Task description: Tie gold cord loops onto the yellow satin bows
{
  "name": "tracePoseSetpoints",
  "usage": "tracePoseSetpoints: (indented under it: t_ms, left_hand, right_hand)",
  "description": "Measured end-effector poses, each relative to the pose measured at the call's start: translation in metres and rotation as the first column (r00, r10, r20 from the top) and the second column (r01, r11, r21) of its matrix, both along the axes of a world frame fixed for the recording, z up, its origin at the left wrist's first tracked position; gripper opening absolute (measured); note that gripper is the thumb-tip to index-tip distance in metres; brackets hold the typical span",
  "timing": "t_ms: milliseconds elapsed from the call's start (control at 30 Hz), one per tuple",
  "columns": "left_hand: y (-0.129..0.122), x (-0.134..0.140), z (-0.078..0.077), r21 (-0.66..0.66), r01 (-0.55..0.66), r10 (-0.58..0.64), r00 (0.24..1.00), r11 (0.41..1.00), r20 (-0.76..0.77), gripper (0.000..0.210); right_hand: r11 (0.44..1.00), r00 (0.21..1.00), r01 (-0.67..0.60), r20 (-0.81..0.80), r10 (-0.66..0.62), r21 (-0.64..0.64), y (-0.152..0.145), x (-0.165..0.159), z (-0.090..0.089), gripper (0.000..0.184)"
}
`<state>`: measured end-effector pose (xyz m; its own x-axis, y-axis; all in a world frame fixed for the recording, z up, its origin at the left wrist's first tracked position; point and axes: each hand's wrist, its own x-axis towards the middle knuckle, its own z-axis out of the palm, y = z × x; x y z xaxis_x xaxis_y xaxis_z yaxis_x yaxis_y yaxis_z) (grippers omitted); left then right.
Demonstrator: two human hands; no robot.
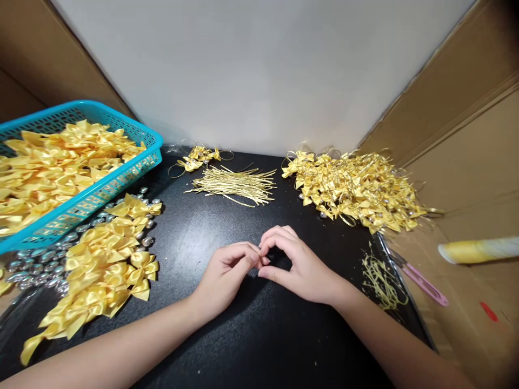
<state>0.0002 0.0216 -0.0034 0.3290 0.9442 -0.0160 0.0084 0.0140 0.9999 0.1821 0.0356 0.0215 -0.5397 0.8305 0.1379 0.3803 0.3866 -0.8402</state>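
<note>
My left hand (229, 275) and my right hand (302, 265) meet at the fingertips over the middle of the black table. The left thumb and forefinger are pinched together; what lies between them is hidden or too small to make out. Curled around to the same spot, the right fingers touch the left fingertips, with the right thumb just below. Beyond the hands lies a bundle of gold cords (237, 185). Yellow satin bows (99, 265) are heaped left of my left hand, beside silver beads (44, 265).
A turquoise basket (156, 141) of yellow bows stands at left. Finished-looking bows with cord loops (357, 189) are piled back right; a smaller cluster (198, 158) sits behind the cords. Cord scraps (383, 281) and a pink-handled cutter (425, 283) lie at right, near a yellow roll (478, 251).
</note>
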Motion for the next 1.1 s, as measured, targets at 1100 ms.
tracePoseSetpoints:
  t_ms: [1100]
  left_hand:
    - [0.012, -0.003, -0.003, -0.154, 0.183, -0.159, 0.975, 0.971, 0.158, 0.028]
  right_hand:
    - [0.881, 0.933, 0.353, -0.184, -0.308, 0.315, -0.014, -0.009, -0.006, 0.009]
